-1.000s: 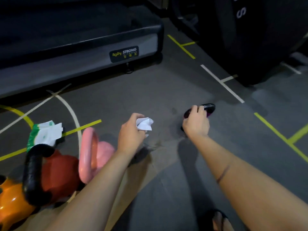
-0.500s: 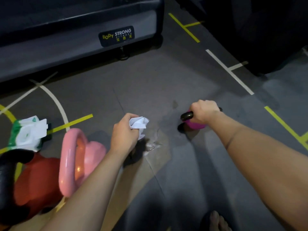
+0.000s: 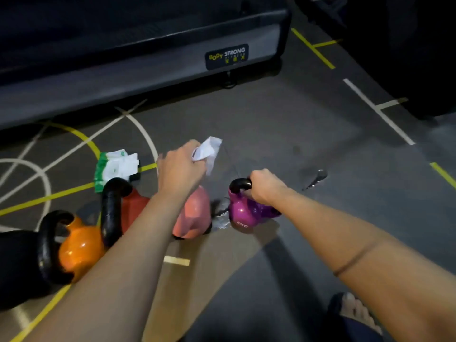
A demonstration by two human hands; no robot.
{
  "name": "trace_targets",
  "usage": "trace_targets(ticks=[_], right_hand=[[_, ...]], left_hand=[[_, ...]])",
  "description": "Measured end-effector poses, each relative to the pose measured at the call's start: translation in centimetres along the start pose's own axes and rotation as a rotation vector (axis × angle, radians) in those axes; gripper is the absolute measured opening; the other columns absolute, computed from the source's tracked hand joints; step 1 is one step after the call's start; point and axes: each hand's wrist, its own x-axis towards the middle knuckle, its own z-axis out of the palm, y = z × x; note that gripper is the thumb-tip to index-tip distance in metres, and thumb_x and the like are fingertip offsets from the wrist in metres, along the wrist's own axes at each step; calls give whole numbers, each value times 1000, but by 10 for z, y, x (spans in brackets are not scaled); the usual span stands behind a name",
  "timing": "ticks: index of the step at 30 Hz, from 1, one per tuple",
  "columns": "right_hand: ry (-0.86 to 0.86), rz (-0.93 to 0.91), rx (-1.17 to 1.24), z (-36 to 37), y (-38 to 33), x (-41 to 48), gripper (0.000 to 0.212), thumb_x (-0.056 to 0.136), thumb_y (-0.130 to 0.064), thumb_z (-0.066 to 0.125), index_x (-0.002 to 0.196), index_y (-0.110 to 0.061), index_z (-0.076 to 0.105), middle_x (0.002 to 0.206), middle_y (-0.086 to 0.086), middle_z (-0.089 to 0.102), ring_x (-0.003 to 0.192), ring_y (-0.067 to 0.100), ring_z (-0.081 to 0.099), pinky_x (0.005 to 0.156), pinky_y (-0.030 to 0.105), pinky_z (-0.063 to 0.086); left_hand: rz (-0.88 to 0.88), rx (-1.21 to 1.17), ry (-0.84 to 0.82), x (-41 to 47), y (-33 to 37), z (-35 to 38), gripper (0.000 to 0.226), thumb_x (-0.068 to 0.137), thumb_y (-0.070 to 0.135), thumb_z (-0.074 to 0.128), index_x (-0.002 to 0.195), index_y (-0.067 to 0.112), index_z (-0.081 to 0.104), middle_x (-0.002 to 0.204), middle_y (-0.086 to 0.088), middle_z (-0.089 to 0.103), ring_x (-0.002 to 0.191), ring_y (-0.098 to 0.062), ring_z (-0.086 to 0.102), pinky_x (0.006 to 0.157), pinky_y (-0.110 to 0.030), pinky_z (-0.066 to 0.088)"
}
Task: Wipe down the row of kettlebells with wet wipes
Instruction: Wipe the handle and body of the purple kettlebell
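Your right hand (image 3: 265, 187) grips the black handle (image 3: 239, 185) of the magenta kettlebell (image 3: 246, 213), fingers curled tight round it, at the right end of the row on the gym floor (image 3: 296, 124); whether it rests there or hangs just clear cannot be told. Just left of the magenta kettlebell, your left hand (image 3: 181, 169) hangs above the pink kettlebell (image 3: 195, 215), fingers pinching a crumpled white wet wipe (image 3: 207, 150). Farther left stand the red kettlebell (image 3: 134, 206), orange kettlebell (image 3: 79, 245) and black kettlebell (image 3: 17, 265). The wipes pack (image 3: 113, 166) lies behind the red one. A treadmill base (image 3: 148, 70) runs beyond.
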Motion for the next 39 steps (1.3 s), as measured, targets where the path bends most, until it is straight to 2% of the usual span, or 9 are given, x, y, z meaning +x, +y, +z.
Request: trace_targets(ticks=[2, 3, 6, 11, 16, 21, 25, 29, 39], right_hand=[[0, -4, 14, 12, -19, -1, 22, 89, -27, 66, 103, -11, 67, 96, 12, 63, 91, 36, 64, 69, 34, 45], [2, -10, -2, 15, -27, -2, 23, 87, -27, 66, 104, -10, 67, 98, 13, 64, 93, 37, 65, 70, 34, 46], [2, 2, -42, 15, -37, -1, 22, 84, -25, 66, 102, -12, 68, 101, 14, 66, 94, 37, 66, 71, 34, 48], [65, 117, 7, 13, -32, 11, 13, 84, -22, 65, 89, -12, 59, 88, 12, 61, 78, 35, 59, 68, 34, 48], [119, 170, 41, 6, -36, 19, 14, 86, -22, 65, 89, -12, 55, 94, 13, 61, 91, 37, 63, 71, 35, 48], [133, 134, -37, 17, -42, 17, 19, 86, -21, 63, 101, -10, 63, 105, 16, 67, 100, 39, 65, 72, 36, 48], [112, 152, 2, 15, -42, 13, 27, 87, -28, 68, 106, -10, 63, 102, 14, 66, 99, 37, 65, 73, 35, 48], [50, 138, 40, 14, -33, 14, 29, 87, -32, 70, 104, -9, 63, 90, 10, 58, 82, 34, 58, 70, 35, 49], [100, 168, 10, -4, -9, 13, 14, 84, -20, 69, 93, -13, 61, 74, 6, 53, 77, 33, 63, 66, 34, 51]], left_hand=[[98, -3, -175, -8, -35, -6, 11, 90, 29, 52, 82, 24, 57, 88, -6, 67, 97, -33, 63, 80, -41, 47], [154, -2, -263, -14, -50, -7, 7, 84, 30, 50, 81, 28, 56, 98, -2, 69, 112, -29, 61, 88, -41, 49], [245, 37, -365, -32, -78, 11, 35, 71, 19, 52, 102, 28, 63, 142, -3, 56, 148, -16, 32, 110, -43, 40], [166, -48, -134, -38, -68, 30, 36, 69, 1, 66, 89, 24, 47, 144, 2, 46, 146, -4, 20, 101, -31, 24], [16, -56, 14, -41, -51, 45, 36, 71, 0, 64, 89, 24, 44, 131, 5, 53, 145, -4, 22, 100, -38, 21], [14, -43, 8, -39, -51, 44, 32, 71, -1, 62, 87, 23, 46, 109, 9, 50, 145, -8, 22, 100, -40, 19], [31, -1, -65, -42, -48, 39, 36, 71, -5, 55, 93, 24, 49, 118, 7, 51, 149, -9, 17, 105, -44, 18], [24, -8, -62, -42, -46, 38, 39, 71, -7, 54, 95, 24, 50, 121, 4, 54, 150, -10, 16, 106, -46, 18], [-34, 6, -62, -40, -38, 40, 31, 79, -1, 60, 95, 22, 48, 126, 1, 54, 151, -11, 14, 113, -50, 17]])
